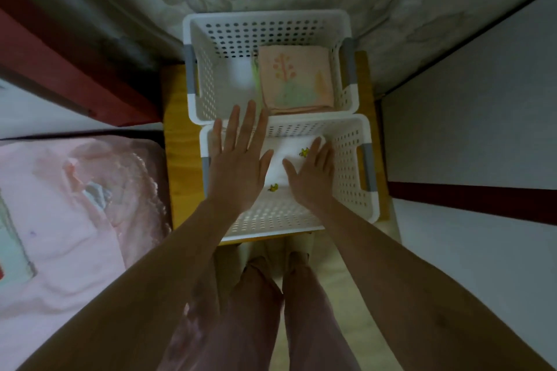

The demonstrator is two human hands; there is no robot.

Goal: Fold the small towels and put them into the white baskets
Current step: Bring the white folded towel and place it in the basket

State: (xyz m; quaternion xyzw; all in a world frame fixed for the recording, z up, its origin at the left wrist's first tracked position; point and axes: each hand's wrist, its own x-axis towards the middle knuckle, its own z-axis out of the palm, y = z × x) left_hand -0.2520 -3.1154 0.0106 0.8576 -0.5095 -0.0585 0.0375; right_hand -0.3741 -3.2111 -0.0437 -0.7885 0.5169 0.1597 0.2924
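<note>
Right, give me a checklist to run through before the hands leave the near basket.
1. White towel lies inside the near basket: ok.
2. White towel folded flat: cannot tell, both hands cover part of it.
3. Right hand lies open on the towel, not gripping it: ok.
4. Left hand is open and holds nothing: ok.
5. Far basket holds the folded peach towel: ok.
6. Room left in the far basket beside the peach towel: ok.

Small yellow wooden table [176, 141], two white baskets [346, 24] [366, 132] directly on top.
</note>
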